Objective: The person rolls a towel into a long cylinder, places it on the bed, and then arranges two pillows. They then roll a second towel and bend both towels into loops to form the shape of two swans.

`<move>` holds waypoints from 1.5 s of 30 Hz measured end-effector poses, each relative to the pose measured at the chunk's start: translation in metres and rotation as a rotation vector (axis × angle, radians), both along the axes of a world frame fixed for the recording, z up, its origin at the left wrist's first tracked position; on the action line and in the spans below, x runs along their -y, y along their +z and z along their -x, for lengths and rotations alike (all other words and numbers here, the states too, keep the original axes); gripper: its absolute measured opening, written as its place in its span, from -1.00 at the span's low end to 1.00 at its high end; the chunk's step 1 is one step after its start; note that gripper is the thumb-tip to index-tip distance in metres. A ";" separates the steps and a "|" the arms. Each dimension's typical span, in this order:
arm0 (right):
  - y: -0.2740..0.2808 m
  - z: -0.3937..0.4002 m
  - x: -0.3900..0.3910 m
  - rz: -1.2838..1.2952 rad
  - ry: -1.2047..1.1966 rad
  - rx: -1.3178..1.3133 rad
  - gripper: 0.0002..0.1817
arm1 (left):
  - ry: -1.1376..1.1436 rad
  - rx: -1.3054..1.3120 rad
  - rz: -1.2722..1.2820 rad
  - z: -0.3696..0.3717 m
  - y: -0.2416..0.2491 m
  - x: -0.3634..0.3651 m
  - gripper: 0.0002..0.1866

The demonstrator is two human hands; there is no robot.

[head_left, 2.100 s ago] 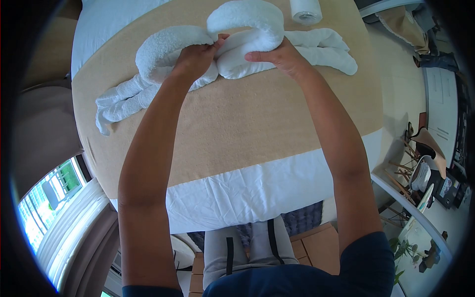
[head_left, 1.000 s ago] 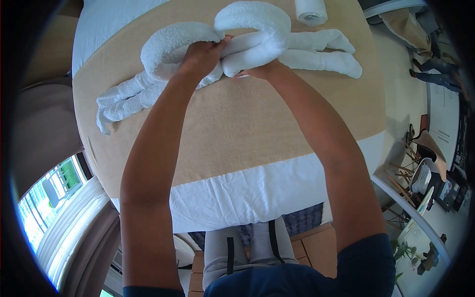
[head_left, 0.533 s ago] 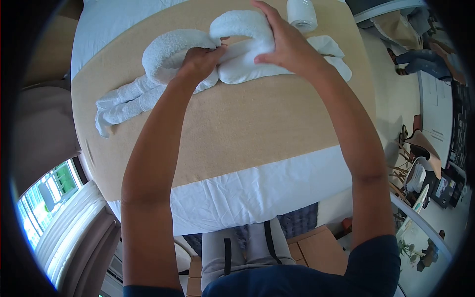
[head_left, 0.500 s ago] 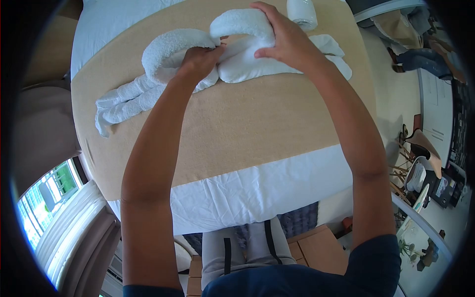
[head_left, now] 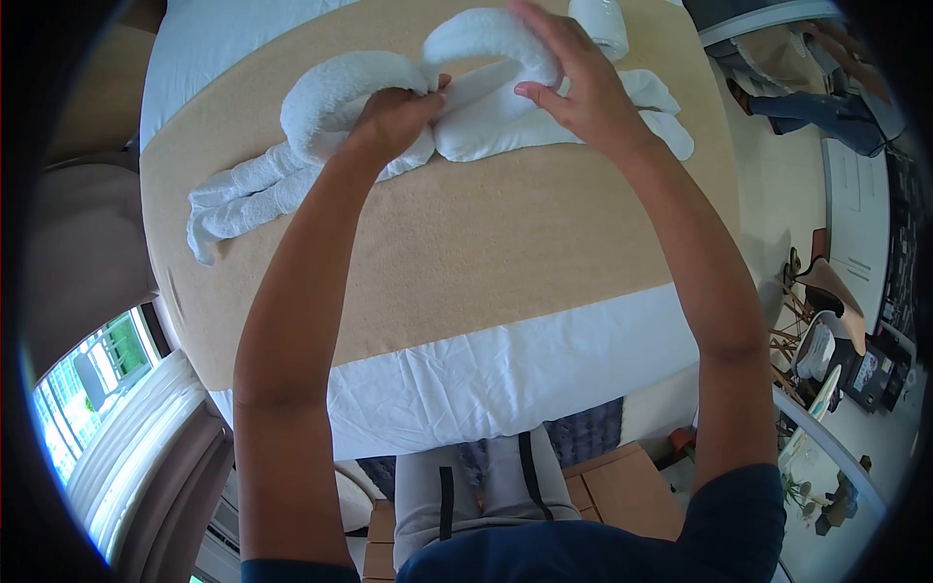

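Observation:
Two rolled white towels lie side by side on a bed with a tan cover (head_left: 505, 243), each with one end bent up into an arch. My left hand (head_left: 397, 119) is closed where the arches meet, between the left towel (head_left: 335, 92) and the right towel (head_left: 486, 37); its fingertips pinch the white cloth there. My right hand (head_left: 581, 87) is curved with thumb and fingers apart around the outer side of the right arch, touching it. The long flat parts of both towels rest on the cover.
A white roll (head_left: 600, 27) stands behind my right hand. White sheet (head_left: 505, 369) borders the cover near me. At the right, a person in jeans (head_left: 826, 112) is beyond the bed, with a chair (head_left: 836, 291) lower down. A curtained window (head_left: 97, 374) is at left.
The right arch has shifted slightly right and up, and my right hand has moved right with it. My left hand stays almost in place. The person at the right has shifted position.

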State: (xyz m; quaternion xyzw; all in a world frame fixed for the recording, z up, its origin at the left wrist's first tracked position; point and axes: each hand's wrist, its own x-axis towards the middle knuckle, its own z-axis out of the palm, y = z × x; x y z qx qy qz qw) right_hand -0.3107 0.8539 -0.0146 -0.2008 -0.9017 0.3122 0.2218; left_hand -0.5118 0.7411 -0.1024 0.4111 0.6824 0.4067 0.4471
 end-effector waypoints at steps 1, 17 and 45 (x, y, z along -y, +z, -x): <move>-0.001 0.002 0.003 -0.009 0.028 0.027 -0.08 | -0.001 -0.002 -0.001 0.003 0.003 -0.001 -0.47; 0.012 0.002 0.042 -0.575 0.006 -0.281 -0.53 | 0.106 -0.147 -0.238 -0.012 -0.002 0.048 -0.53; -0.082 0.087 0.060 0.542 -0.234 -0.145 -0.71 | -0.155 -0.408 -0.209 0.024 -0.076 0.033 -0.29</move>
